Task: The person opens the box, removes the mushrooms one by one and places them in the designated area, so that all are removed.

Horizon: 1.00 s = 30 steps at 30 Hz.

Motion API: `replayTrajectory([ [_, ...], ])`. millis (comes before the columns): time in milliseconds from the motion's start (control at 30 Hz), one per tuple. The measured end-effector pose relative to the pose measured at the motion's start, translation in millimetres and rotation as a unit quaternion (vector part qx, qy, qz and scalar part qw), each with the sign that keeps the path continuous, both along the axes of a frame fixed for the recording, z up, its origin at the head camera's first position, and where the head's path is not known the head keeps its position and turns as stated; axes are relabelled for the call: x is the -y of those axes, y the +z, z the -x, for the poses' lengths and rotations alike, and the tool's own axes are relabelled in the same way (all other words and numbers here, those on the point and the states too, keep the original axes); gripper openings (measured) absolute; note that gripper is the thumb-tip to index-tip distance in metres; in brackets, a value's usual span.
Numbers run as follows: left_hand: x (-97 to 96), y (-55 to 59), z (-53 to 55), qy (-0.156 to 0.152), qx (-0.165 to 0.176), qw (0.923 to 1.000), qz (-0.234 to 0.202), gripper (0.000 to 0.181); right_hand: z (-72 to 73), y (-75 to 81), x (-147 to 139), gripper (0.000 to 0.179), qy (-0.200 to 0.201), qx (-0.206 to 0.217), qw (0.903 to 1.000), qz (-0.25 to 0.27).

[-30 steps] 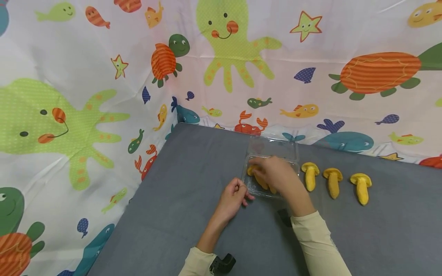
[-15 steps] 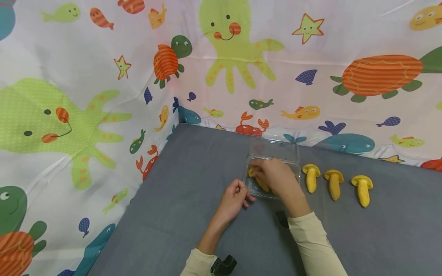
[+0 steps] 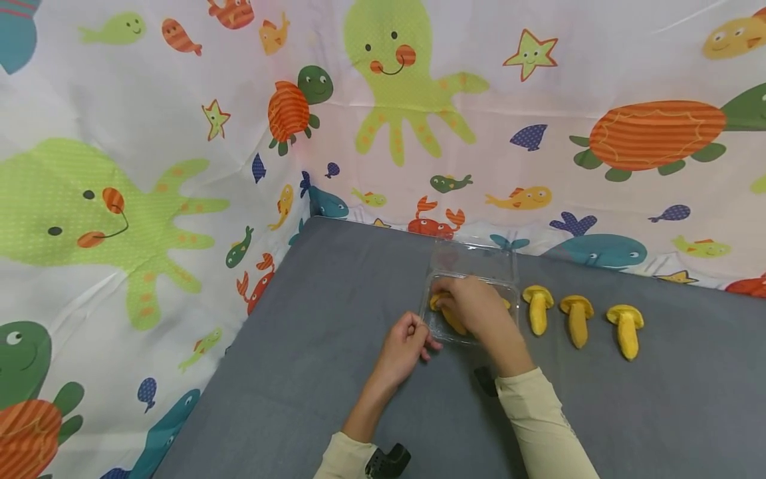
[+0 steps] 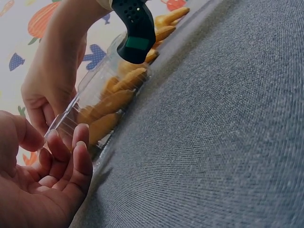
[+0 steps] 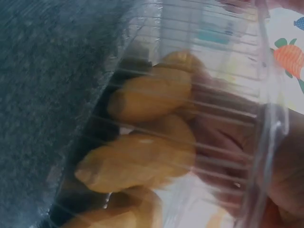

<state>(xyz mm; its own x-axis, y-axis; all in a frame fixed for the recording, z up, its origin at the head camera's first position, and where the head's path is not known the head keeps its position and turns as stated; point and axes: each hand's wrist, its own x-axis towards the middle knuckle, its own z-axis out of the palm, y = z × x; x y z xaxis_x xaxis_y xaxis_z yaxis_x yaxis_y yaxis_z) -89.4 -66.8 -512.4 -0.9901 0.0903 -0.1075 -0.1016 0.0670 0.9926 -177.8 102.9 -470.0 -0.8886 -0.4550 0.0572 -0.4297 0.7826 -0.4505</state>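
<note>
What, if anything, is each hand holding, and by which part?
The left hand pinches the clear container by its rim; whether the right hand, inside it, grips a yellow mushroom cannot be told.

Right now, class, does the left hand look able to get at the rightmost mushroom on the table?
Probably not: the left hand has its grip on the edge of the clear container, and the right arm crosses the direct way to the rightmost mushroom.

Left hand [image 3: 402, 346]: pinching clear box [image 3: 439, 327] at its left edge
Right hand [image 3: 475, 305]: inside, over yellow mushrooms [image 3: 453, 321]
Right of box: three more mushrooms [image 3: 578, 324], grey cloth [image 3: 299, 346] beneath
</note>
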Motion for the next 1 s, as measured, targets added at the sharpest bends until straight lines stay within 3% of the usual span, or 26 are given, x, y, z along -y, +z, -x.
replayTrajectory([
  [267, -0.7, 1.1, -0.1, 0.004, 0.001, 1.0000, -0.002, 0.011, -2.4, 4.4, -9, 0.019, 0.022, -0.030, 0.9993, 0.002],
  [433, -1.0, 2.1, 1.0, 0.005, -0.002, 1.0000, 0.001, 0.012, -4.3, 10.8, -19, 0.026, 0.026, -0.068, 0.9967, 0.037],
  [700, -1.4, 0.2, -1.0, 0.004, 0.001, 1.0000, 0.003, 0.012, -9.5, 5.8, -33, 0.030, -0.008, -0.033, 0.9950, 0.094],
  [1000, -0.5, -0.7, -2.0, 0.007, 0.004, 1.0000, 0.003, 0.011, -11.6, -0.6, -40, 0.031, -0.020, -0.058, 0.9879, 0.143],
])
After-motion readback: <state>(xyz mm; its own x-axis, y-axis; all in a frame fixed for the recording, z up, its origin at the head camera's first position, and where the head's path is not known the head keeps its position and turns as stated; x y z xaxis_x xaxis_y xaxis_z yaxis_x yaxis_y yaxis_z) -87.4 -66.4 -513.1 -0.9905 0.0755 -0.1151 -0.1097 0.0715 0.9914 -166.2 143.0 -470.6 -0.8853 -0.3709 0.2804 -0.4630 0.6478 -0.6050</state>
